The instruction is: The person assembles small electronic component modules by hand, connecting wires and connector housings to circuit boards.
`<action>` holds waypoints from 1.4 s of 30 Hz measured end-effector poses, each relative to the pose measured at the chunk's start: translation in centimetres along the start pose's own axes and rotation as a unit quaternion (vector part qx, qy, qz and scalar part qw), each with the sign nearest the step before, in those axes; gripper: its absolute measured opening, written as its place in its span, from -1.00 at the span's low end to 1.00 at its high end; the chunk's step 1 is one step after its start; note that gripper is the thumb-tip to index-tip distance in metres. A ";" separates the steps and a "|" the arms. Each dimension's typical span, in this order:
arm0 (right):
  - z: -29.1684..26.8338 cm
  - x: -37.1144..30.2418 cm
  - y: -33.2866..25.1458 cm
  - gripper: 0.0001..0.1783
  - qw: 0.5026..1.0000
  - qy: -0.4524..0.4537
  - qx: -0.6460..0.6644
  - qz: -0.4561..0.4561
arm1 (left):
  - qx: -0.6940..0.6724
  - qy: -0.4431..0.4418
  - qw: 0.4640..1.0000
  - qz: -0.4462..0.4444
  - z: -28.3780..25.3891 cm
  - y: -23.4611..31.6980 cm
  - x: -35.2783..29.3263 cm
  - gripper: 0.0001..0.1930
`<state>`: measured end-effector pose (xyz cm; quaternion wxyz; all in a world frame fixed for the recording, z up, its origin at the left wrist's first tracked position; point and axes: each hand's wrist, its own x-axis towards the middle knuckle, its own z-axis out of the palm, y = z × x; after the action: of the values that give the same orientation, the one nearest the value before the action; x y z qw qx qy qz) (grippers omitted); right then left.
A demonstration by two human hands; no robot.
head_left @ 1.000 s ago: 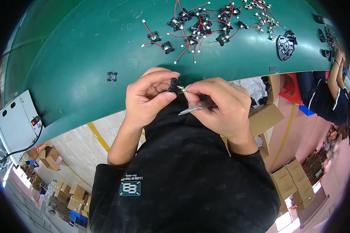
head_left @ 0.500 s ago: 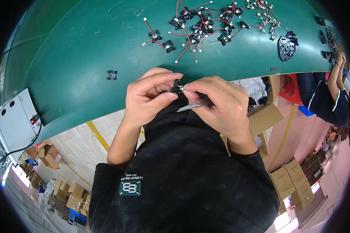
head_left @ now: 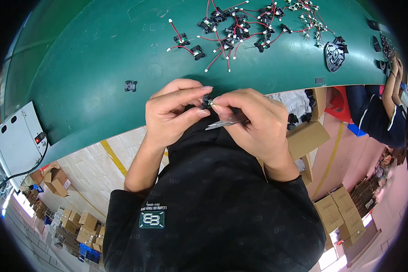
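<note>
My left hand is closed, its thumb and fingers pinching a small black plastic part just off the table's near edge. My right hand meets it from the right, thumb and index fingertips pressed together at a tiny pale and green piece seated against the black part. Held under the same palm is a pointed silver metal tool, its tips toward the left; its rear end is hidden, so I cannot tell whether it is tweezers or scissors. A similar loose black part lies on the green table.
Black parts with red wires are heaped at the far middle, small boards to their right. A black shell lies farther right. At left stands a white metal box. An open carton and a co-worker's arms are at right.
The pale and green piece and the black part have turned slightly between my fingertips. Both hands stay almost in place. The co-worker's hands at far right have shifted a little.
</note>
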<state>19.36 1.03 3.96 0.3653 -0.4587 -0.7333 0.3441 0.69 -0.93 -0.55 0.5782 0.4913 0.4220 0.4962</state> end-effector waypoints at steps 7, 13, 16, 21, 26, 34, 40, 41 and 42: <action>0.7 -0.4 0.3 -0.78 1.000 0.021 -0.001 0.015 | 0.027 0.015 0.999 0.015 0.3 0.2 0.5 -0.63; 1.2 -0.6 0.5 -0.78 0.999 0.040 0.023 0.022 | 0.047 0.024 0.997 0.048 0.1 0.9 0.6 -0.62; 1.1 -0.9 0.7 -0.75 0.999 0.028 0.008 0.027 | 0.091 -0.008 0.995 0.045 0.0 1.0 0.9 -0.62; 1.0 -0.9 0.7 -0.75 0.999 0.026 -0.021 0.015 | 0.139 -0.020 0.989 0.034 0.0 1.4 1.0 -0.63; 1.1 -0.9 0.6 -0.75 0.999 0.035 -0.008 0.014 | 0.146 -0.026 0.988 0.044 0.0 1.6 1.0 -0.62; 1.4 -0.9 0.5 -0.76 0.999 0.036 0.009 0.015 | 0.143 -0.018 0.987 0.075 -0.3 1.1 0.7 -0.59; 1.4 -0.9 0.6 -0.76 0.999 0.023 0.012 0.048 | 0.172 -0.027 0.982 0.068 -0.3 1.3 0.8 -0.59; 1.5 -0.9 0.5 -0.76 0.998 0.024 0.010 0.050 | 0.178 -0.021 0.981 0.067 -0.2 1.2 0.7 -0.59; 1.6 -0.9 0.4 -0.76 0.998 0.024 0.009 0.053 | 0.185 -0.014 0.980 0.066 -0.2 1.2 0.6 -0.60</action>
<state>18.47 0.11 2.62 0.3683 -0.5020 -0.6958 0.3582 0.36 -0.27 0.62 0.4491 0.6236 0.4649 0.4396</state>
